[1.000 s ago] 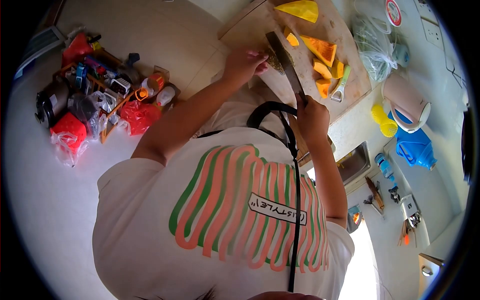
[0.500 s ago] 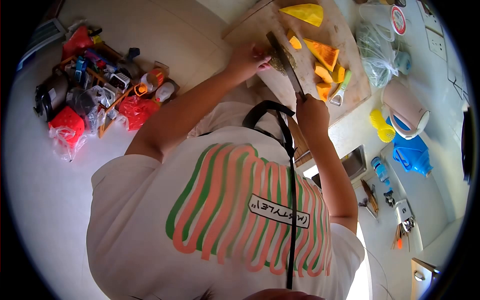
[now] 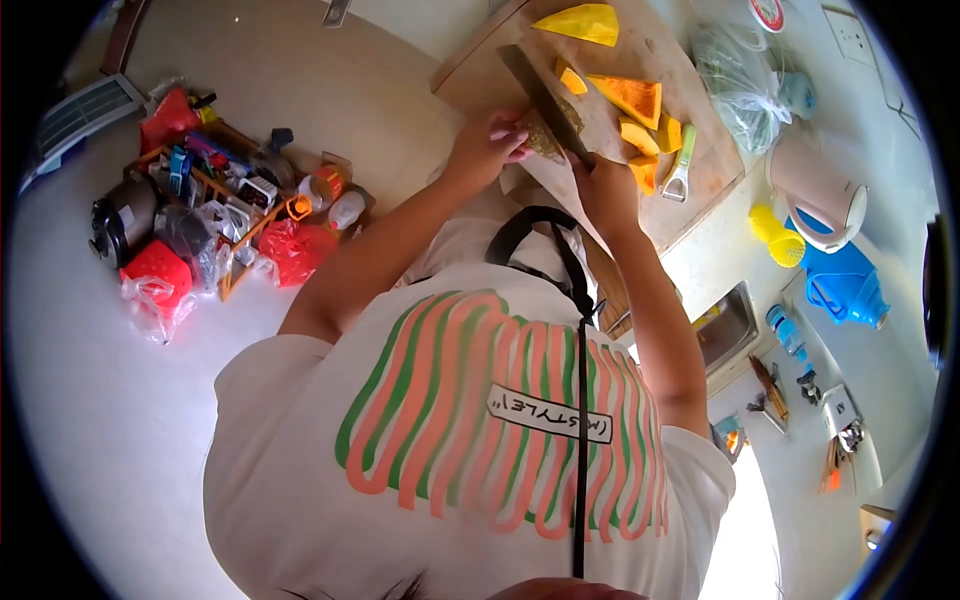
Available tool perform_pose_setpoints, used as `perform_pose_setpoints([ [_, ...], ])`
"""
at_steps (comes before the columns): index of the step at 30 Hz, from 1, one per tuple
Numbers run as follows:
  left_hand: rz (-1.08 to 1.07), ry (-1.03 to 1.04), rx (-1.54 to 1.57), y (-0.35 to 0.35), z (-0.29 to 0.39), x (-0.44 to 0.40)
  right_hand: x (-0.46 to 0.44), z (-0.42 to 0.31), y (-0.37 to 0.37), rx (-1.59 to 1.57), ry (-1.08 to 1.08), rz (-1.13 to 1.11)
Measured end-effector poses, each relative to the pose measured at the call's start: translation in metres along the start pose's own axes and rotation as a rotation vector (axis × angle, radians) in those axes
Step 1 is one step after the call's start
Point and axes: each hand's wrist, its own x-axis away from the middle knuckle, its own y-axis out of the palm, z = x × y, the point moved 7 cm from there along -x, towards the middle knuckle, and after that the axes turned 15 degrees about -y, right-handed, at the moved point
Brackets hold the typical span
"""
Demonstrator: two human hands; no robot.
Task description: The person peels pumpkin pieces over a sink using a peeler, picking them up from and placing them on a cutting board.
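In my right hand is the handle of a long kitchen knife, its dark blade slanting over the wooden cutting board. Mottled green-brown peelings lie along the blade at the board's near edge. My left hand is beside them, fingers loosely curled and apart; whether its fingertips touch the peelings is hard to see. Several orange pumpkin pieces lie beyond the knife, with a large yellow-skinned wedge at the far side. A green-handled peeler rests near the right edge.
Right of the board are a plastic bag of greens, a pale kettle, a yellow sponge-like object and a blue jug. A sink is by my right arm. A cluttered rack with red bags stands at left.
The knife and the peelings have shifted toward the board's near edge and my left hand. My view has turned slightly; the pumpkin pieces stay in place on the board.
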Motion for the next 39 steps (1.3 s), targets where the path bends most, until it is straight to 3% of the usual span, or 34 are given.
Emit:
perform_pose_setpoints([
  [2, -0.016, 0.049, -0.059, -0.005, 0.000, 0.006, 0.014, -0.001, -0.023, 0.010, -0.001, 0.202],
  [5, 0.116, 0.225, -0.771, 0.012, 0.031, 0.029, 0.054, 0.016, -0.056, 0.057, 0.066, 0.540],
  [8, 0.274, 0.419, -0.912, 0.024, 0.034, 0.027, 0.102, 0.052, -0.080, 0.236, 0.191, 0.784],
  [9, 0.330, 0.400, -0.946, 0.026, 0.034, 0.024, 0.120, 0.070, -0.081, 0.284, 0.261, 0.832],
  [11, 0.440, 0.361, -1.010, 0.031, 0.034, 0.021, 0.148, 0.103, -0.078, 0.387, 0.448, 0.768],
  [15, 0.419, 0.458, -0.965, 0.052, 0.043, 0.024, 0.174, 0.136, -0.070, 0.439, 0.732, 0.604],
  [17, 0.396, 0.570, -1.011, 0.050, 0.041, 0.022, 0.176, 0.151, -0.064, 0.490, 0.670, 0.652],
  [24, 0.211, 0.660, -1.036, 0.049, 0.047, 0.022, 0.145, 0.193, -0.045, 0.587, 0.295, 0.714],
  [27, 0.110, 0.261, -0.986, 0.038, 0.037, 0.011, 0.135, 0.199, -0.042, 0.628, 0.279, 0.646],
  [32, -0.029, 0.205, -0.866, 0.037, 0.035, 0.017, 0.127, 0.166, -0.065, 0.751, 0.149, 0.672],
  [35, -0.173, 0.242, -0.607, 0.051, 0.042, 0.026, 0.096, 0.156, -0.066, 0.482, 0.029, 0.713],
  [36, -0.220, 0.258, -0.502, 0.059, 0.047, 0.031, 0.080, 0.150, -0.065, 0.449, 0.075, 0.605],
  [38, -0.245, 0.263, -0.453, 0.079, 0.070, 0.051, 0.061, 0.151, -0.061, 0.302, 0.529, 0.384],
  [39, -0.256, 0.267, -0.431, 0.088, 0.082, 0.060, 0.054, 0.151, -0.062, 0.260, 0.537, 0.311],
])
